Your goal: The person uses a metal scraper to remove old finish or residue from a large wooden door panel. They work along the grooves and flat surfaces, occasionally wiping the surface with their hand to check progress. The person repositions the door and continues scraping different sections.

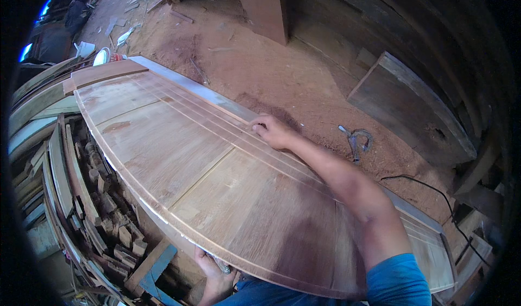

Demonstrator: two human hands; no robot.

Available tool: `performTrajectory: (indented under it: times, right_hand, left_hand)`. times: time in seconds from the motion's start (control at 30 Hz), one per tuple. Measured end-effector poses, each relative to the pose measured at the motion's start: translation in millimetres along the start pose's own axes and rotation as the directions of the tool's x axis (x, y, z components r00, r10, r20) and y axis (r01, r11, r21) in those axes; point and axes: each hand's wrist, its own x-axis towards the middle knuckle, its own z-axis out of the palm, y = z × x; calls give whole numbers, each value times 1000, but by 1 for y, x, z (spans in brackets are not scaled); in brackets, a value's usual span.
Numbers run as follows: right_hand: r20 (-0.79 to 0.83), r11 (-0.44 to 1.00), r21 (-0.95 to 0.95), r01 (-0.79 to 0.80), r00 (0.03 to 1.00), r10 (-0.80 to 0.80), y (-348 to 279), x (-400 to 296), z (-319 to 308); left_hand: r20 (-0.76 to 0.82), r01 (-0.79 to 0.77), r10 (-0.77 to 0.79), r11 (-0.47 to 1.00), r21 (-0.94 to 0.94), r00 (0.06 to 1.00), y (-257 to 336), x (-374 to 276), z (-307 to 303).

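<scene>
A long wooden panel (211,159) with several pale lines along its far side lies before me, its edges bent by the lens. My right hand (268,131) rests at the panel's far edge, fingers curled by the raised strip there; whether it pinches something small cannot be told. At the near edge, low in the view, is my left hand (215,271), partly hidden below the panel. A small shiny object (222,265) shows beside its fingers, and I cannot tell what it is or how it is held.
Stacked timber offcuts (118,232) lie at the left. A wooden board (101,72) crosses the panel's far left end. Beyond are a dusty floor, a clear looped item (358,139), a black cable (431,192), a leaning wooden slab (415,106) and a post (264,8).
</scene>
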Motion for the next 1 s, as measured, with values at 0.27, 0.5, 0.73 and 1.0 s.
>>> performTrajectory:
  times: [0.27, 0.5, 0.73, 1.0]
  right_hand:
    - [-79, 997, 27, 77, 994, -74, 11, 4, 14]
    - [45, 982, -139, 130, 991, -125, -8, -2, 2]
    - [179, 919, -304, 249, 963, -202, -12, 5, -6]
    - [-72, 979, 201, -44, 996, 60, 5, -2, 14]
  left_hand:
    - [-10, -153, 155, 985, 74, 988, -6, 25, -20]
    - [-27, -182, 186, 977, 110, 982, -15, 36, -23]
    - [-10, -185, 188, 974, 129, 982, -17, 43, -27]
    - [6, -191, 192, 974, 123, 981, -17, 45, -33]
